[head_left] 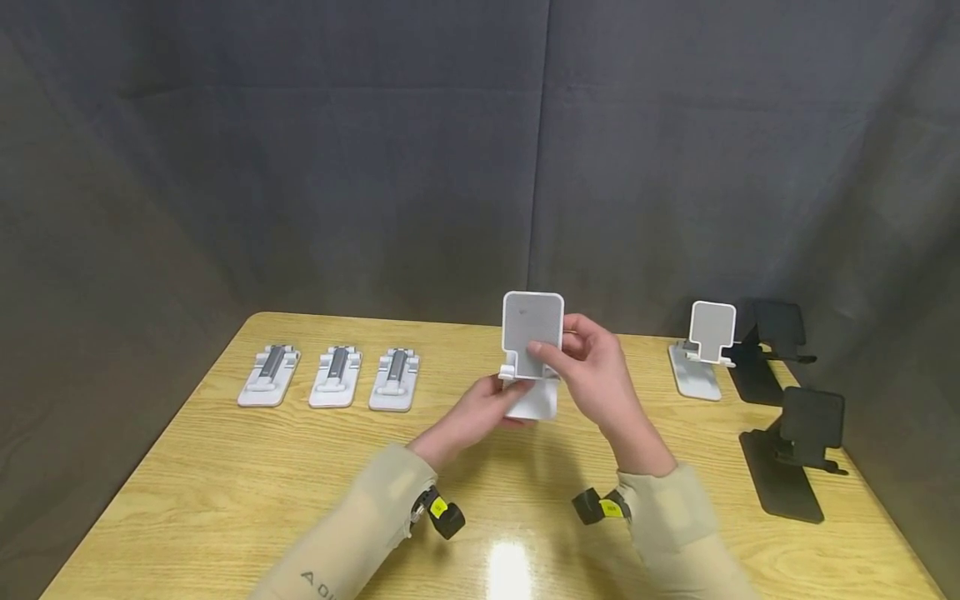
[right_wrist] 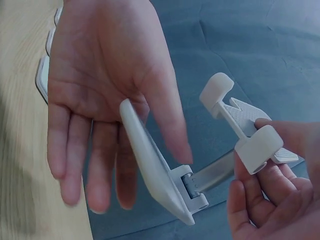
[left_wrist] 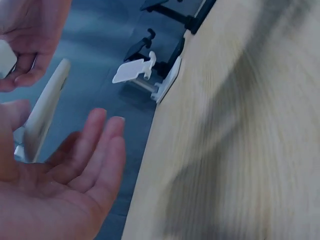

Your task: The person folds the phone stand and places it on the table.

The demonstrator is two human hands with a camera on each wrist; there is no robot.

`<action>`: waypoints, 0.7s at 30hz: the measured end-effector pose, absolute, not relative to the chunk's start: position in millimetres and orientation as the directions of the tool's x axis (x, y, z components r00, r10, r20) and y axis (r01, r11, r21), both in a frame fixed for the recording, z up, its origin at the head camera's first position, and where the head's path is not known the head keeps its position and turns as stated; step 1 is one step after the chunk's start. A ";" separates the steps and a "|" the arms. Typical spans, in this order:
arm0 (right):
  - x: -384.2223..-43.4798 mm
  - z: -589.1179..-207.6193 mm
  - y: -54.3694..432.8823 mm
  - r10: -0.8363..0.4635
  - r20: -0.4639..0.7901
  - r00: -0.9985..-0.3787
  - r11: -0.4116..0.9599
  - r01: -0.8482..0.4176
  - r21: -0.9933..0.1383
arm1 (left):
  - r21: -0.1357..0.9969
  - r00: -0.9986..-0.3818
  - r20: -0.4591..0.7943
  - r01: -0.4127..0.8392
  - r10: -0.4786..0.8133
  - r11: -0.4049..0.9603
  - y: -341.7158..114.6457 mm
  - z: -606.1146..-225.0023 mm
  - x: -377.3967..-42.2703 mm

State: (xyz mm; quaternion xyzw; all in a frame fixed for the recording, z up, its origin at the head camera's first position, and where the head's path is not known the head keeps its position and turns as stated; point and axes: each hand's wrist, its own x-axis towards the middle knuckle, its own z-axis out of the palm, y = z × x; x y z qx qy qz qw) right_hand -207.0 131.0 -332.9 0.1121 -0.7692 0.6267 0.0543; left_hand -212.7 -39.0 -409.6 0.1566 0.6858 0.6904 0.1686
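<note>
A white phone stand (head_left: 532,321) with a grey pad is held unfolded above the middle of the table. My left hand (head_left: 480,408) holds its base, thumb on the upper face and fingers beneath. With thumb and fingers, my right hand (head_left: 600,375) pinches the right side of the padded plate. In the right wrist view the base (right_wrist: 150,165) lies between left thumb and fingers, and a silver arm (right_wrist: 215,175) joins it to the plate. The left wrist view shows the base (left_wrist: 47,110) edge-on, with the left fingers (left_wrist: 100,165) extended beside it.
Three folded white phone stands (head_left: 335,379) lie in a row on the wooden table (head_left: 300,492) at left. At right stand an unfolded white one (head_left: 712,325) and two unfolded black ones (head_left: 780,329), the nearer (head_left: 813,425) by the right edge. A dark curtain (head_left: 375,167) hangs behind.
</note>
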 end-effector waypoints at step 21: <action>-207.2 -336.9 144.0 -0.068 0.324 -0.944 0.202 -0.331 -0.922 | 0.982 -0.916 -0.032 -0.103 0.400 -0.158 -36.7 -408.6 -210.6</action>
